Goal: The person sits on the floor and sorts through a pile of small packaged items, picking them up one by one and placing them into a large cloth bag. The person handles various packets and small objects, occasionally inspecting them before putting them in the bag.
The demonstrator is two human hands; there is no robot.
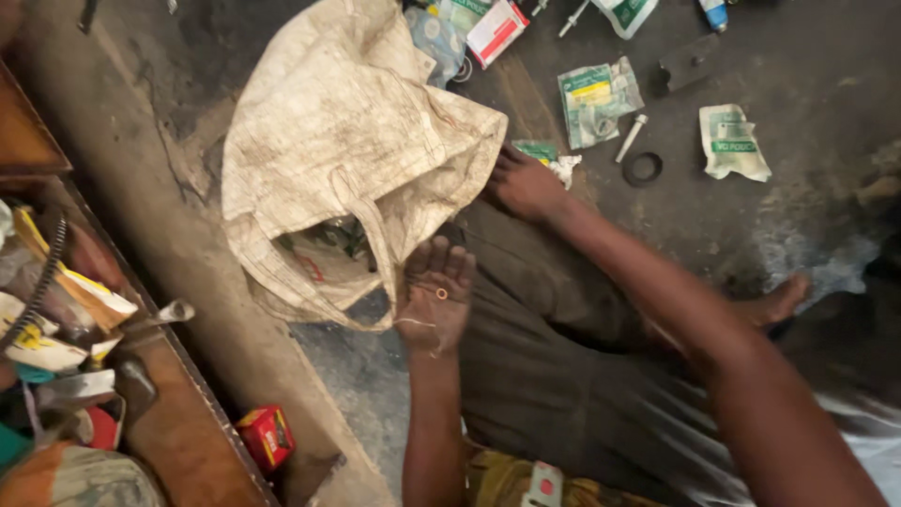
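Observation:
My left hand [436, 293] is held palm up, fingers slightly curled, with a small ring-shaped washer [441, 294] resting in the palm. It hovers beside the open mouth of a dirty white woven sack [347, 131]. My right hand [524, 184] reaches forward to the floor beyond my knee, fingers down by a small green packet [537, 150] and a crumpled white scrap [566, 169]; whether it grips anything is hidden. I am seated, grey trousers [544, 329] covering my legs.
Several green-and-white packets [593, 99] [732, 141], a bolt [631, 137], a black rubber ring [643, 168], a metal block [690, 62] and a red-white box [497, 31] lie on the dark floor. A cluttered wooden shelf [178, 413] and small red box [267, 437] are at left. A bare foot [774, 300] is at right.

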